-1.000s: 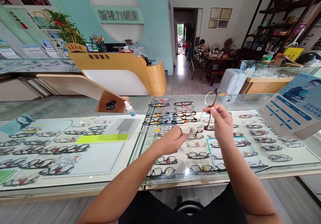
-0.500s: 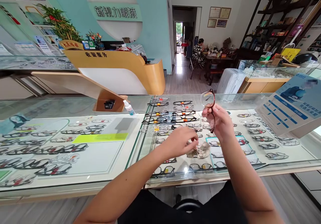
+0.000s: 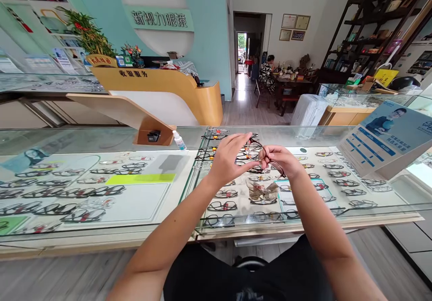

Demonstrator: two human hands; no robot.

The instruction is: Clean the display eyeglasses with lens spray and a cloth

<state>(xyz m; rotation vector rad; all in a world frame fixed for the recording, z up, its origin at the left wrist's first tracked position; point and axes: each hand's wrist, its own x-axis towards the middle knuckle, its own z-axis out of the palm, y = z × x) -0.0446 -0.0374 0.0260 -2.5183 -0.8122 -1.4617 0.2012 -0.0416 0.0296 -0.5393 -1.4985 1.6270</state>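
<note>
A pair of dark-rimmed eyeglasses is held above the glass counter. My right hand pinches it around the middle, near the bridge. On its other side my left hand is spread in a wide curve about one lens, fingers above and thumb below. Whether those fingertips touch the frame I cannot tell. Below the hands a crumpled brownish cloth lies on the counter. Several black eyeglasses with coloured tags sit in a column behind my left hand, partly hidden by it.
A small white spray bottle stands by a tilted wooden stand to the left. Rows of eyeglasses fill the display counter. A blue-and-white leaflet stand is on the right. Farther back, a person sits at a table.
The eyeglasses and my right hand have come lower and tilted from upright to slanting. My left hand has risen from over the cloth to the eyeglasses, its fingers spreading.
</note>
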